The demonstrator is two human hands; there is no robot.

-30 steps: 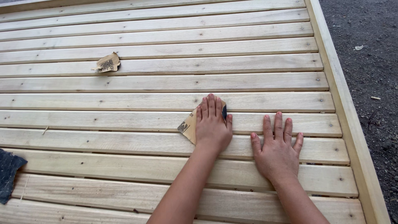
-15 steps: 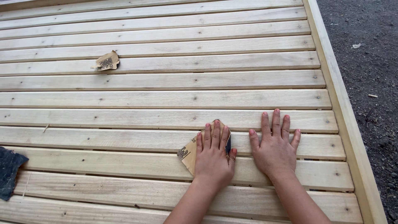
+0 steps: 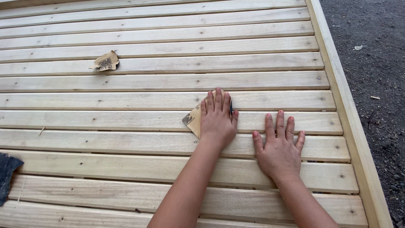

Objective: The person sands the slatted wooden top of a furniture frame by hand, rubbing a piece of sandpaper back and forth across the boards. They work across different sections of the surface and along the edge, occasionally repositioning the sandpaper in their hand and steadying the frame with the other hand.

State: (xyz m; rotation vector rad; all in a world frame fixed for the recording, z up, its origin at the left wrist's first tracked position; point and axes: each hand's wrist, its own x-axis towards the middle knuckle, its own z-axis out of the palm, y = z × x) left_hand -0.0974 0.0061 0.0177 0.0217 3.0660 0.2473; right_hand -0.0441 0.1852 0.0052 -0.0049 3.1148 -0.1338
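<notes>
We are pressing our left hand, fingers flat and together, down on a tan, creased sheet of sandpaper lying across the pale, slatted wooden surface, its corner showing just left of the palm. We are resting our right hand beside it, released and empty, fingers spread on the next slats toward us, near the raised wooden frame edge bordering dark gravel ground. We are also seeing a second crumpled tan scrap of sandpaper lying well apart up the slats, and a dark blue cloth at the left edge.
</notes>
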